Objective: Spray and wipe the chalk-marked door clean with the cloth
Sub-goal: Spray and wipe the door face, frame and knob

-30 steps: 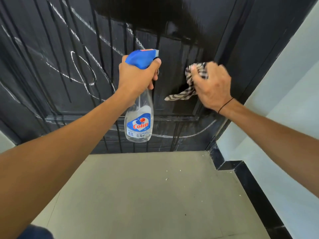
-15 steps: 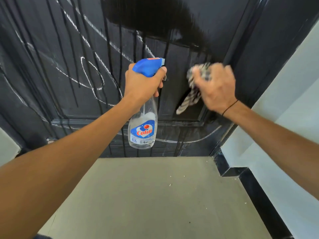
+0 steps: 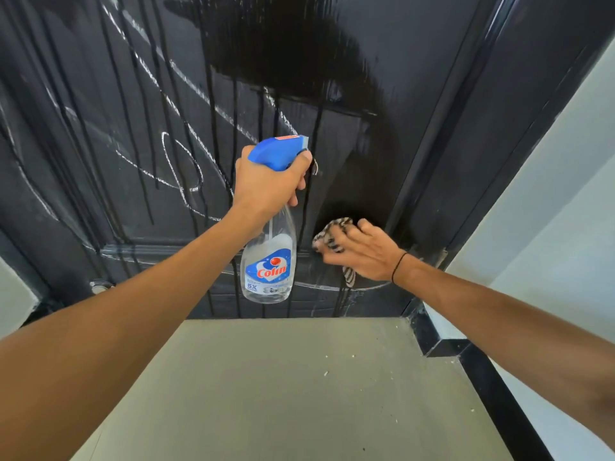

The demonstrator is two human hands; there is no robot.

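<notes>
We're wiping w/ the right hand (image 3: 364, 252), which has dropped since a sec ago: it was up level w/ the spray head, now it's low on the door (image 3: 382, 78), near the bottom rail of the panel, pressing the striped cloth (image 3: 332, 232) flat to the wood. Fingers there are mostly spread and laid over the cloth, one corner of it hanging out under the palm. So we're dragging the stroke downward, and the strip above it is showing dark, wet and free of chalk. That's the right-hand part of the panel coming clean.

Left hand (image 3: 269, 184) is holding the spray bottle (image 3: 269, 257) by the neck, fingers curled round it under the blue head, bottle hanging upright in front of the door, just left of the cloth, not touching it. It's barely shifted vs. before.

Still lots to do, we're judging: chalk lines (image 3: 179, 168) and loops are covering the left and mid panel, w/ drip runs through them, plus a curved line low down under the cloth.

Room: the door frame and the pale wall (image 3: 549, 211) are closing us in on the right, so the cloth hand has little travel that way. Leftward is open, but the bottle is sitting in that path. Floor (image 3: 283, 394) below is limiting how low we're reaching.
</notes>
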